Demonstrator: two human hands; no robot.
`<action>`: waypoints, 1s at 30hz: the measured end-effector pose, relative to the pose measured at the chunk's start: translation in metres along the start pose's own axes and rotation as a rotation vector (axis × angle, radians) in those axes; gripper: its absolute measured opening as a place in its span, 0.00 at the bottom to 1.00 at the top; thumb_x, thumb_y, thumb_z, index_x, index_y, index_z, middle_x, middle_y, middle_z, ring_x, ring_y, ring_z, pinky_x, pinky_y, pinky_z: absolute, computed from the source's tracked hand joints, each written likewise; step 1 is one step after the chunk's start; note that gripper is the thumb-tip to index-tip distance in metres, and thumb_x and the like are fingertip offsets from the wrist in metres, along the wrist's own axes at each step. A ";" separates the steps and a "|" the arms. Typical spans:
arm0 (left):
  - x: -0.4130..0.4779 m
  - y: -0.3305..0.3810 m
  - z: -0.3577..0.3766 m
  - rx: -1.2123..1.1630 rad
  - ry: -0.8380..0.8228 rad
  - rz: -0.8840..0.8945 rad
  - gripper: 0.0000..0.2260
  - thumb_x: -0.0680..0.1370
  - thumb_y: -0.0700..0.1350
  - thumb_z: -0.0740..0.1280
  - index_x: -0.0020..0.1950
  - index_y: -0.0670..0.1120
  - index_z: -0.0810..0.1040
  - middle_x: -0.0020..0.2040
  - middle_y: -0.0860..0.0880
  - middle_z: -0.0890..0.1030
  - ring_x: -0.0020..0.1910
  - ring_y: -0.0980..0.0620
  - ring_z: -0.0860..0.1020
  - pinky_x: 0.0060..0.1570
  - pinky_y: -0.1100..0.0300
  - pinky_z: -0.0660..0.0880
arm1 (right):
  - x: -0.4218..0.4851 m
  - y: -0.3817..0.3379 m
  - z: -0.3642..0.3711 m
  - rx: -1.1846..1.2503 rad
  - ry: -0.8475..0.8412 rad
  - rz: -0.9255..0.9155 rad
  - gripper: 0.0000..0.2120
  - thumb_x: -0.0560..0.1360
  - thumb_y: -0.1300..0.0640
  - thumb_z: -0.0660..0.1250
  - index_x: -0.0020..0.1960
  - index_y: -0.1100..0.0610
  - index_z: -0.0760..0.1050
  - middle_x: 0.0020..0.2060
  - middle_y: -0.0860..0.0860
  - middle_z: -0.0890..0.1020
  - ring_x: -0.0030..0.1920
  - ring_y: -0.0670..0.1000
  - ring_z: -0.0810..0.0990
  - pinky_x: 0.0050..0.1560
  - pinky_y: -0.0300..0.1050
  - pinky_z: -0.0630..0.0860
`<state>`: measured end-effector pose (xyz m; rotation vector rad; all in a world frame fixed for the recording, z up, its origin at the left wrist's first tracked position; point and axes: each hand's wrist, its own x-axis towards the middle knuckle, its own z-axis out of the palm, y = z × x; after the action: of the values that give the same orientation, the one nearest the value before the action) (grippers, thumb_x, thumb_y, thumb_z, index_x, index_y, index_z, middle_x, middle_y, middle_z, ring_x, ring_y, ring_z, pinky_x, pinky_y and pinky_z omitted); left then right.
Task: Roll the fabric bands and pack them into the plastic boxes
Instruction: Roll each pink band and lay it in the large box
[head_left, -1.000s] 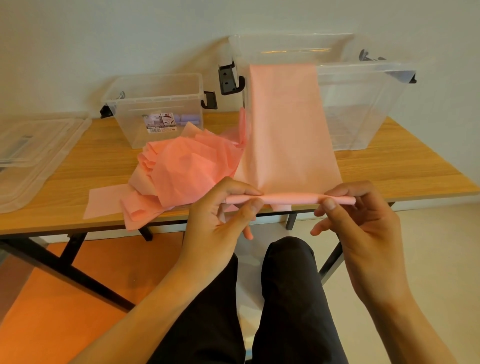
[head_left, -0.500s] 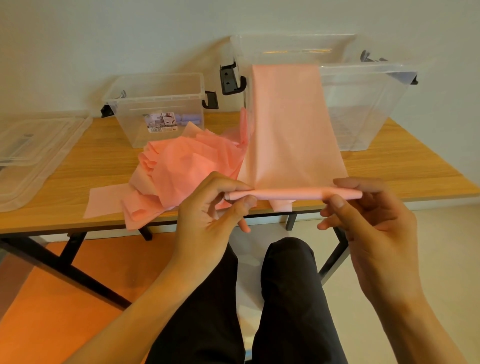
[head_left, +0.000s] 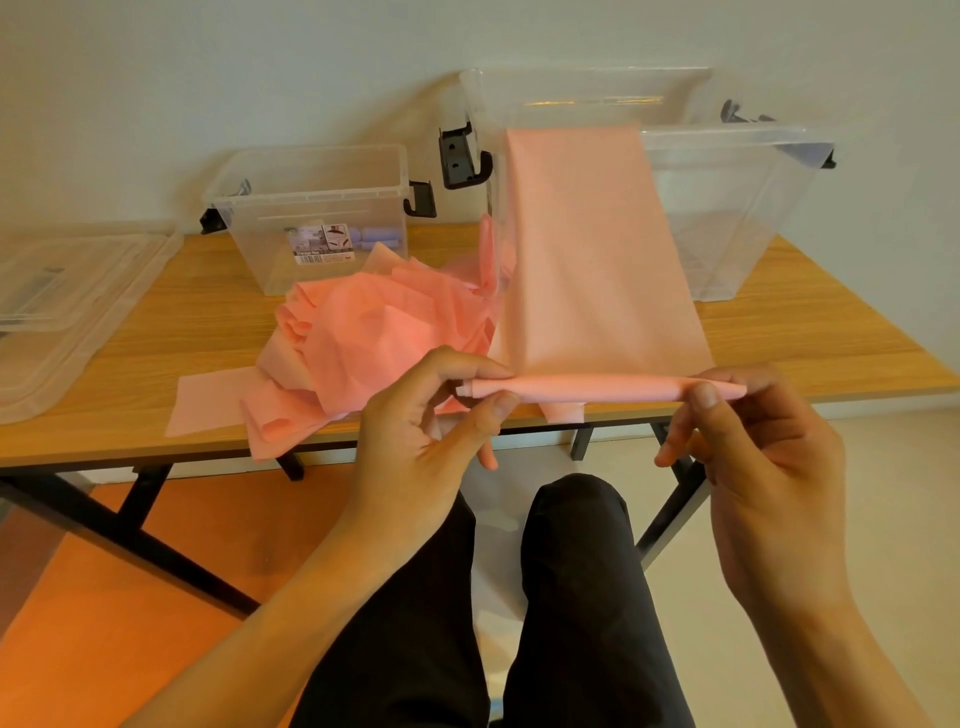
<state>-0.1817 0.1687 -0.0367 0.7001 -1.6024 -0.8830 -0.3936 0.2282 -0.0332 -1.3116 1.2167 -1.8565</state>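
1. Now sitting at a brown wooden table (head_left: 810, 332) with black legs, next to a plain pale wall (head_left: 156, 78).
2. Pinching the left end of a thin pink roll (head_left: 597, 389) with the left hand (head_left: 431, 441), thumb and fingers closed on it.
3. Pinching the right end with the right hand (head_left: 753, 457), closed on it too.
4. Holding the roll just past the near table edge, above dark trousers (head_left: 571, 597).
5. Running up from the roll as one flat pink band (head_left: 587, 249), hanging over the rim of the big clear box (head_left: 727, 208) at the back.
6. Lying in a messy pink pile (head_left: 374, 338) on the table, left of the band.
7. Standing behind the pile, a small clear box (head_left: 311, 208) with pale purple rolls (head_left: 379, 239) inside.
8. Resting at the far left table edge, clear lids (head_left: 62, 312).
9. Showing an orange floor (head_left: 104, 623) under the table and a pale floor on the right.
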 end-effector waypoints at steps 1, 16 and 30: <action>-0.001 0.000 0.000 0.005 0.002 0.001 0.05 0.78 0.44 0.69 0.53 0.46 0.80 0.45 0.56 0.80 0.32 0.49 0.79 0.36 0.58 0.79 | 0.000 0.000 0.000 -0.007 -0.002 -0.006 0.09 0.75 0.42 0.70 0.47 0.47 0.80 0.37 0.51 0.80 0.36 0.54 0.79 0.40 0.46 0.79; -0.005 0.003 0.008 0.030 -0.008 -0.060 0.07 0.79 0.50 0.65 0.44 0.49 0.75 0.29 0.54 0.74 0.26 0.58 0.71 0.31 0.65 0.70 | 0.002 0.000 0.001 0.026 0.016 -0.015 0.01 0.78 0.56 0.66 0.48 0.52 0.77 0.39 0.53 0.81 0.35 0.56 0.81 0.38 0.45 0.79; -0.002 0.004 0.012 -0.108 -0.069 -0.063 0.08 0.79 0.45 0.66 0.56 0.45 0.79 0.46 0.51 0.83 0.39 0.53 0.82 0.32 0.60 0.78 | 0.001 -0.005 0.002 0.073 0.092 0.052 0.13 0.74 0.47 0.69 0.39 0.56 0.76 0.25 0.55 0.78 0.22 0.56 0.75 0.26 0.41 0.74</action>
<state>-0.1931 0.1745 -0.0359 0.6536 -1.5877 -1.0419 -0.3921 0.2288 -0.0276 -1.1566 1.2060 -1.9235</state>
